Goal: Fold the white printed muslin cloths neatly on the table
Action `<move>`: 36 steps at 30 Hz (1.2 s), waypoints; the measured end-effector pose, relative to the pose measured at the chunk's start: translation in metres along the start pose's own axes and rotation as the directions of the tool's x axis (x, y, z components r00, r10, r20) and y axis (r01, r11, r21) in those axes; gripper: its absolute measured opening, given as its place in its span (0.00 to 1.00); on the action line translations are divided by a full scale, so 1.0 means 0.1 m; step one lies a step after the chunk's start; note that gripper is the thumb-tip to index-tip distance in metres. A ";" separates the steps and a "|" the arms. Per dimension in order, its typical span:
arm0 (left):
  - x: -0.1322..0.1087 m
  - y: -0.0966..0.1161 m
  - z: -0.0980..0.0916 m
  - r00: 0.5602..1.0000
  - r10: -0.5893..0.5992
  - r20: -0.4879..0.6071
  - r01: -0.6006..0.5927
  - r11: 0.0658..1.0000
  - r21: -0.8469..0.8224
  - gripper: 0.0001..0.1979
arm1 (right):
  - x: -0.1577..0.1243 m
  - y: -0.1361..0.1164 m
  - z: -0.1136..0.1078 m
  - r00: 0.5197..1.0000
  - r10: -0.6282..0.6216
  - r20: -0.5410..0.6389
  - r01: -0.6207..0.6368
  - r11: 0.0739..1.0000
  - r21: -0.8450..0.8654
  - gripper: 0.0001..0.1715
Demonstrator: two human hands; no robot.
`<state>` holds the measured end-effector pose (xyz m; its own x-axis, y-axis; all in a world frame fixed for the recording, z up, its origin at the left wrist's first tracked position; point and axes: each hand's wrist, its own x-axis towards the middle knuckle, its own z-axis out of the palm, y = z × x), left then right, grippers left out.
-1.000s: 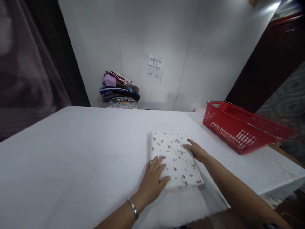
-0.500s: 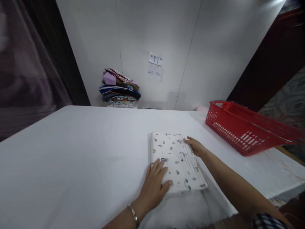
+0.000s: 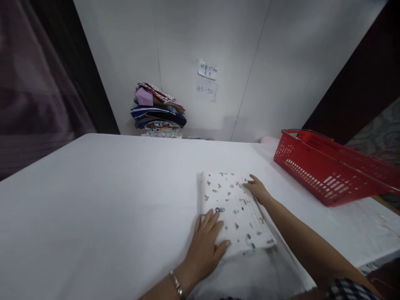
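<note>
A white cloth (image 3: pixel 231 208) with small grey and green prints lies folded into a neat rectangle on the white table. My left hand (image 3: pixel 206 243) rests spread and flat over its near left corner, with a silver bracelet at the wrist. At the cloth's far right edge, my right hand (image 3: pixel 258 189) has its fingertips on the top surface, thumb and fingers apart. Neither hand grips the cloth. Some creases run along its right side, close to the right hand.
The white tabletop (image 3: pixel 109 200) stretches out to the left. A red plastic basket (image 3: pixel 312 166) stands on the right. Against the wall at the back is a stack of folded fabrics (image 3: pixel 159 112), with handwritten paper signs (image 3: pixel 206 79) to its right.
The creases on the cloth's right part look flatter. Both hands stay at nearly the same places on it, and the view has shifted slightly.
</note>
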<state>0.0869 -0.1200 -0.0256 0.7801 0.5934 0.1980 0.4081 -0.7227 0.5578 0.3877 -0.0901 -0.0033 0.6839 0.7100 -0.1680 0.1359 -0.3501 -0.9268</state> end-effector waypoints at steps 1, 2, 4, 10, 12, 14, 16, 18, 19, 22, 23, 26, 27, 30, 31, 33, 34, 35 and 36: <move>0.00 0.00 0.00 1.000 0.002 0.001 -0.002 1.000 -0.001 0.23 | 0.01 0.00 0.00 1.000 -0.016 -0.001 0.016 0.999 -0.034 0.49; 0.00 0.00 0.00 1.000 0.004 0.004 -0.004 1.000 -0.003 0.23 | 0.01 0.00 -0.01 0.999 -0.032 0.003 0.033 0.996 -0.088 0.48; 0.00 -0.01 0.01 1.000 0.007 0.007 -0.007 1.000 -0.006 0.23 | 0.02 0.00 0.00 0.997 -0.068 0.023 0.072 0.968 -0.241 0.46; -0.02 -0.04 0.04 0.999 0.037 -0.014 -0.037 0.999 0.002 0.23 | -0.16 -0.13 0.27 0.771 -0.572 0.282 0.607 0.523 -0.599 0.37; -0.03 -0.03 0.05 0.998 0.044 -0.032 -0.044 0.999 0.012 0.23 | -0.21 -0.17 0.41 0.671 -0.602 0.432 0.706 0.341 -0.621 0.37; -0.03 -0.03 0.05 0.998 0.051 -0.046 -0.050 0.999 0.020 0.23 | -0.19 -0.15 0.53 0.690 -0.500 0.523 0.695 0.257 -0.671 0.38; -0.04 -0.02 0.05 0.998 0.053 -0.040 -0.052 0.998 0.020 0.23 | -0.10 -0.09 0.59 0.755 -0.361 0.547 0.641 0.230 -0.732 0.40; -0.04 -0.01 0.04 0.999 0.048 -0.016 -0.048 0.999 0.019 0.24 | -0.01 -0.02 0.61 0.779 -0.295 0.553 0.618 0.211 -0.758 0.40; -0.03 -0.01 0.04 0.999 0.045 -0.008 -0.045 0.999 0.018 0.24 | 0.03 0.00 0.61 0.777 -0.290 0.559 0.620 0.201 -0.758 0.41; -0.03 -0.01 0.04 0.999 0.044 -0.010 -0.043 0.999 0.013 0.24 | 0.07 -0.01 0.62 0.778 -0.283 0.561 0.619 0.195 -0.760 0.41; -0.03 -0.01 0.04 0.999 0.043 -0.012 -0.043 0.999 0.010 0.24 | 0.05 -0.05 0.61 0.784 -0.270 0.559 0.614 0.205 -0.762 0.41; -0.04 0.00 0.02 1.000 0.025 0.004 -0.025 1.000 0.008 0.24 | -0.16 -0.19 0.57 0.776 -0.250 0.579 0.629 0.232 -0.742 0.41; -0.04 0.00 0.01 1.000 0.017 0.014 -0.017 1.000 0.009 0.24 | -0.27 -0.23 0.53 0.758 -0.265 0.595 0.650 0.233 -0.724 0.42; -0.03 0.00 0.01 1.000 0.012 0.024 -0.012 1.000 0.010 0.24 | -0.67 -0.22 0.32 0.689 -0.353 0.633 0.717 0.207 -0.665 0.42; -0.03 0.00 0.01 1.000 0.014 0.020 -0.014 1.000 0.010 0.24 | -0.80 -0.16 0.23 0.676 -0.376 0.634 0.727 0.199 -0.657 0.41; -0.03 -0.01 0.03 1.000 0.014 0.012 -0.015 1.000 0.014 0.24 | -0.98 0.02 0.05 0.695 -0.384 0.607 0.705 0.200 -0.680 0.41; -0.03 -0.01 0.04 1.000 0.014 0.012 -0.014 1.000 0.017 0.25 | -1.03 0.13 -0.03 0.722 -0.367 0.586 0.679 0.214 -0.703 0.41; -0.03 -0.01 0.05 1.000 0.012 0.012 -0.013 1.000 0.021 0.25 | -1.06 0.24 -0.09 0.749 -0.348 0.564 0.652 0.232 -0.722 0.41; -0.04 -0.01 0.06 1.000 0.010 0.012 -0.010 1.000 0.024 0.25 | -1.06 0.34 -0.14 0.769 -0.333 0.545 0.629 0.250 -0.736 0.41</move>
<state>0.0866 -0.1234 -0.0321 0.7900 0.5817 0.1937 0.4112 -0.7370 0.5365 0.3293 -0.1860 -0.0121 0.0903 0.9959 -0.0034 0.9918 -0.0903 -0.0903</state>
